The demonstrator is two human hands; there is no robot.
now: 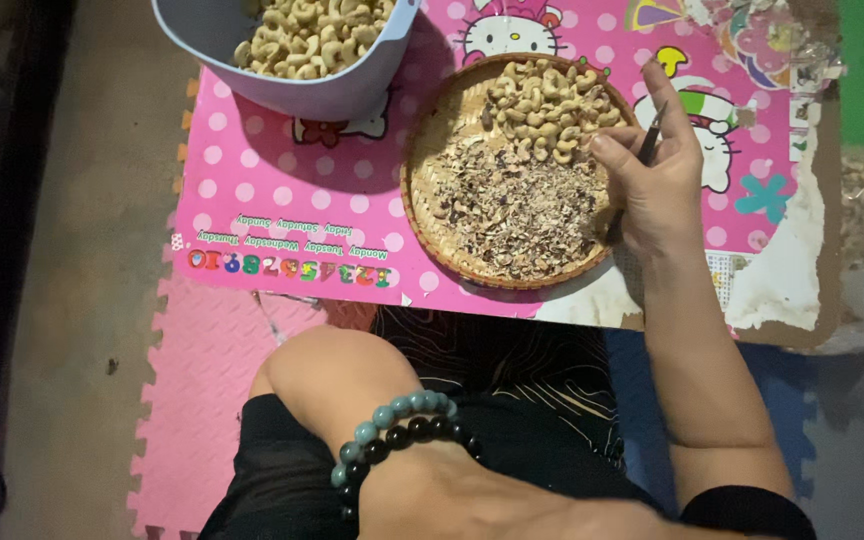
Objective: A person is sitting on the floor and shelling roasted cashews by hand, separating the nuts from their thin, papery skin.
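The fingers (620,158) of the right hand (657,180) are curled narrow around a thin dark tool (649,145), its tip pointing down between thumb and forefinger; the forefinger sticks up past it. Just left of the fingers, touching or nearly so, lies the heap of pale cashews (544,108) in the far half of a round woven tray (422,215); below and left of the fingers the near half of the tray holds brown skins and bits (512,205). The left hand is out of view; only its wrist shows, near the body, with two bead bracelets (392,440), one pale green, one dark, so I cannot tell its fingers' state.

Risks, as I judge them: the tool's point sits close to the thumb and could nick it if it slips. The tray overhangs nothing, yet a push from the palm at its rim could scatter skins into the cleaned nuts. The grey bowl (302,95), well up and left of the fingers, juts past the table edge and could tip.

Under the fingers the table wears a pink dotted sheet (282,190) with cartoon cats; a row of coloured digits and small word labels runs along its near left edge. Right of the fingers the sheet is torn to white and brown.
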